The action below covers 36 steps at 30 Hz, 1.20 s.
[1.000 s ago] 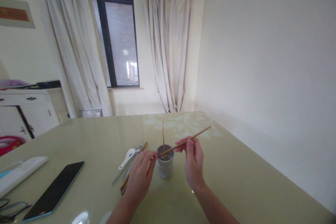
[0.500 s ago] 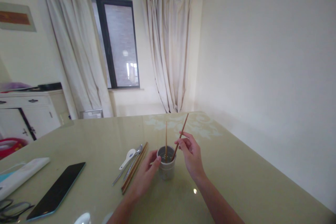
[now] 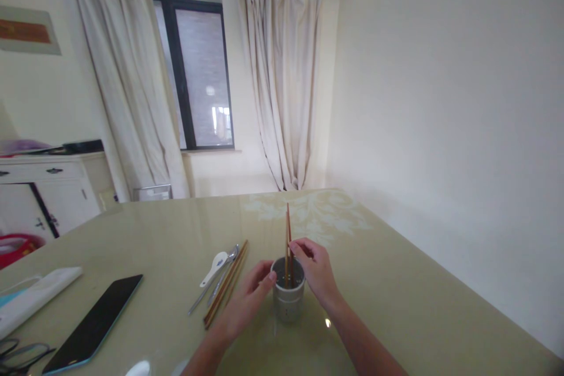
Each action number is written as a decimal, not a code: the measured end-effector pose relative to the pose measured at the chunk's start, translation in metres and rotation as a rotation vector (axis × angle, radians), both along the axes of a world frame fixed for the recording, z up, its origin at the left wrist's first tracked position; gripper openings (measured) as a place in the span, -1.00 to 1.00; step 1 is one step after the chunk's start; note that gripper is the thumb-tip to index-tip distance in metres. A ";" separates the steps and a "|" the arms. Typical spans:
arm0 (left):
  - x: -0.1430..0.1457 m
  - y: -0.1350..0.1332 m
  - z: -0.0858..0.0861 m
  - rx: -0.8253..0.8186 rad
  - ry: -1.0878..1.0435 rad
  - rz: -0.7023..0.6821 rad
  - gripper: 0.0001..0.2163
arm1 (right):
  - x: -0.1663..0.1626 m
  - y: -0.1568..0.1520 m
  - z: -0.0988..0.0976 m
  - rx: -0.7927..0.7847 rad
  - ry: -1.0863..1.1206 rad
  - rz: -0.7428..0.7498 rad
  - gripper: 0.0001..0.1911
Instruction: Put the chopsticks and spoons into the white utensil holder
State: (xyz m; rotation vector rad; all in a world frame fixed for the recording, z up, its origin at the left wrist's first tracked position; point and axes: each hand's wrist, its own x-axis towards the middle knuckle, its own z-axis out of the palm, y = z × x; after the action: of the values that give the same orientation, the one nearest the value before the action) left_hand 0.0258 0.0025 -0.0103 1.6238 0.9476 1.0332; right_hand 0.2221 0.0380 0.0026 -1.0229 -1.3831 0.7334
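Observation:
A grey, cylindrical utensil holder stands upright on the table with small holes visible inside its bottom. My left hand grips its left side, thumb at the rim. Two wooden chopsticks rise from the holder close together, one lighter and one darker chopstick. Between thumb and fingers, my right hand pinches the darker one above the rim; whether it also touches the lighter one is unclear. Left of my left hand lie more wooden chopsticks, a white spoon and metal utensils.
A black-screened phone or tablet lies at the left of the glossy table. Beside it are a white power strip and dark-framed glasses. A wall runs along the right, and a white cabinet stands at far left.
The holder has shifted right and nearer, along with my left hand. My right hand has lowered, and the darker chopstick has swung from a rightward lean to nearly upright beside the lighter one.

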 end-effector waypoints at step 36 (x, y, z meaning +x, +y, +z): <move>-0.030 0.011 -0.007 0.225 1.047 0.586 -0.84 | -0.004 -0.013 0.002 0.140 -0.016 -0.171 -0.57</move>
State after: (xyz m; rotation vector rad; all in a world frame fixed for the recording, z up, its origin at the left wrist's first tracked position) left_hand -0.0044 0.0137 -0.0172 2.1692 2.1514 0.5988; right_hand 0.2183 0.0252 0.0046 -1.0236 -1.3233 0.4966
